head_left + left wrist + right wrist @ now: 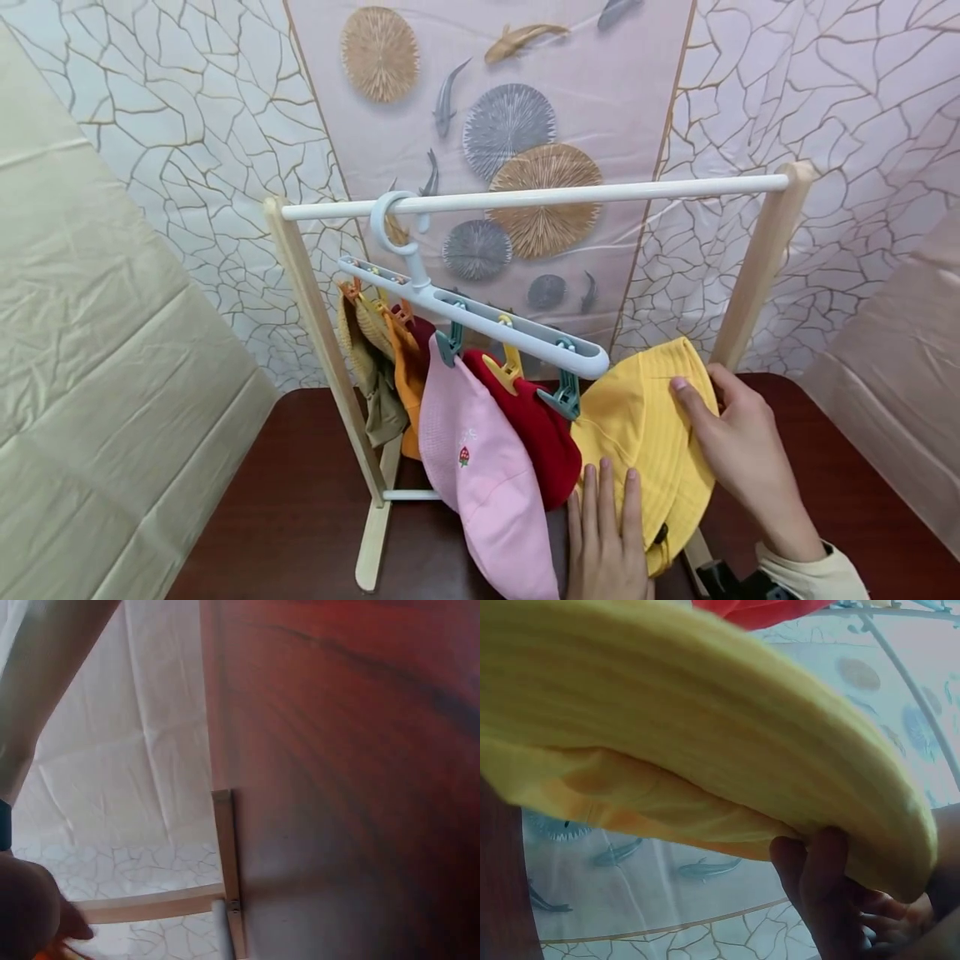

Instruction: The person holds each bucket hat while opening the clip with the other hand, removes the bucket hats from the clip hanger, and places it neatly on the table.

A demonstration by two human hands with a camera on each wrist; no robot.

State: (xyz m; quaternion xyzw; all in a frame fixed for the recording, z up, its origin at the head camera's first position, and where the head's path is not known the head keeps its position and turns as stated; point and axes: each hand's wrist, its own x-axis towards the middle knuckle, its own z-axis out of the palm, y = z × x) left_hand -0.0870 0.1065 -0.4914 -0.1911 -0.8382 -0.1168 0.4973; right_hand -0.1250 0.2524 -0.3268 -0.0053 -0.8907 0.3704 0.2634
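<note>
My right hand [746, 437] pinches the brim of a yellow bucket hat [633, 400], thumb on the near face and the other fingers behind it. In the right wrist view the hat's broad brim [667, 690] fills the upper part, with the fingers [825, 862] at its lower edge. My left hand [607, 542] lies with straight fingers against the hat's lower left side. Just left of the hat hang a red cap [536, 425] and a pink cap [487, 483] with a small strawberry motif. A green clip [566, 396] on the pale blue hanger [480, 317] overlaps the red cap's edge.
The hanger hooks over the white bar [600, 194] of a wooden rack [757, 258] standing on a dark red-brown table [300, 500]. Further left on it hang an orange cap [407, 367] and an olive-brown one [382, 392]. Patterned cloth backs the scene.
</note>
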